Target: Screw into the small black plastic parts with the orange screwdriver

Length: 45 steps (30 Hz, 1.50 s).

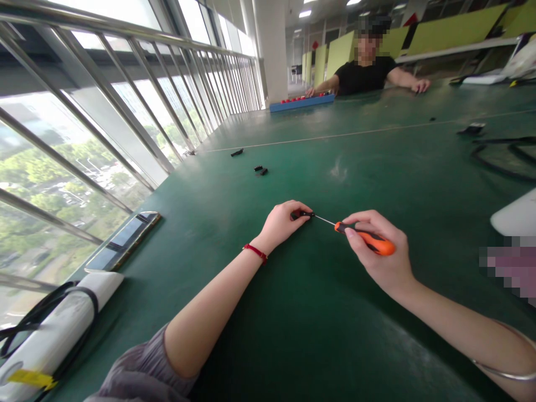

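Between the thumb and fingers of my left hand is a small black part, held low over the green table. My right hand grips an orange and black screwdriver by its handle. Its thin metal shaft points left, and the tip meets the black part; the exact contact is too small to make out. Farther up the table lie more small black pieces and one more black piece near the left side.
A phone lies at the left table edge, beside a metal railing. A white device with black cable sits lower left. Black cables lie at right. Across the table, a person sits near a blue tray.
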Each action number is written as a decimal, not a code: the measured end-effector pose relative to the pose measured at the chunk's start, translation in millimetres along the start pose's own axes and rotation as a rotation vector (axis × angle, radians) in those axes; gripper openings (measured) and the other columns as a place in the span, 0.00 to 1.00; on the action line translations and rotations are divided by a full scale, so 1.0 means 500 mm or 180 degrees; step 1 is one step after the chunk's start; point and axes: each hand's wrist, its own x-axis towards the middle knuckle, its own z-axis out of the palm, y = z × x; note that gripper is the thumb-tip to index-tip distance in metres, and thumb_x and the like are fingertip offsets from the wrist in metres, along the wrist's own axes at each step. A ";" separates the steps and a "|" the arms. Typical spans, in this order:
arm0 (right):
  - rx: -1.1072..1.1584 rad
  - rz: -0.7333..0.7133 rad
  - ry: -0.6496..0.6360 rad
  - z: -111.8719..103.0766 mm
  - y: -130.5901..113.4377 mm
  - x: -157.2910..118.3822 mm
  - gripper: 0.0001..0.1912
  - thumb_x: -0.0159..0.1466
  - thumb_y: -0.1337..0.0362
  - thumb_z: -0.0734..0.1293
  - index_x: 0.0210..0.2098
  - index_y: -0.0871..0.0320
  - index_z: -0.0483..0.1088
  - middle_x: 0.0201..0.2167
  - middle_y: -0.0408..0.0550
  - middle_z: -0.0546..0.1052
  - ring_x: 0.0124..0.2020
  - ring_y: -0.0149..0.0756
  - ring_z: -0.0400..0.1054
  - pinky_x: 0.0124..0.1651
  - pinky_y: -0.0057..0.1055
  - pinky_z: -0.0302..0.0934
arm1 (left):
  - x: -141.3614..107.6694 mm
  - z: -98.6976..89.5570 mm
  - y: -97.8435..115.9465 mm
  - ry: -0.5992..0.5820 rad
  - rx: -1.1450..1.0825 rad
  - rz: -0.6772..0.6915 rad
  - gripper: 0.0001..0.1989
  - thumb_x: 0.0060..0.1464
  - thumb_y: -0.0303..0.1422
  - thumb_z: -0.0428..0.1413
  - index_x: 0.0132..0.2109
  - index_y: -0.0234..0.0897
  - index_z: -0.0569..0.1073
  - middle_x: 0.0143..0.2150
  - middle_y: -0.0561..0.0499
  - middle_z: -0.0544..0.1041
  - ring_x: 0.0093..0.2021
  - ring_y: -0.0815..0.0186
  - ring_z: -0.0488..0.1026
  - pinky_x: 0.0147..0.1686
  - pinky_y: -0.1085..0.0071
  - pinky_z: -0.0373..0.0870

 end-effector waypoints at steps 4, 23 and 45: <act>0.0136 -0.0109 0.0256 0.002 -0.001 0.002 0.07 0.58 0.66 0.66 0.37 0.53 0.67 0.26 0.42 0.70 0.25 0.32 0.65 0.31 0.33 0.62 | 0.000 0.001 -0.002 -0.0013 -0.0031 -0.0004 0.09 0.54 0.30 0.55 0.41 0.38 0.76 0.40 0.51 0.77 0.34 0.70 0.71 0.34 0.74 0.68; 0.0338 -0.0099 0.0194 0.004 0.004 0.004 0.14 0.57 0.66 0.66 0.43 0.52 0.63 0.22 0.39 0.66 0.22 0.32 0.63 0.28 0.33 0.61 | 0.000 0.002 -0.003 -0.0007 -0.0075 0.0001 0.09 0.53 0.29 0.55 0.41 0.38 0.76 0.40 0.51 0.77 0.35 0.70 0.71 0.35 0.74 0.68; 0.0084 -0.0022 0.0123 0.004 -0.002 0.002 0.05 0.59 0.63 0.66 0.36 0.53 0.67 0.23 0.40 0.70 0.24 0.32 0.67 0.32 0.32 0.63 | 0.000 0.002 -0.001 0.0009 -0.0063 -0.0018 0.08 0.53 0.29 0.55 0.41 0.38 0.77 0.39 0.51 0.77 0.34 0.70 0.71 0.34 0.74 0.68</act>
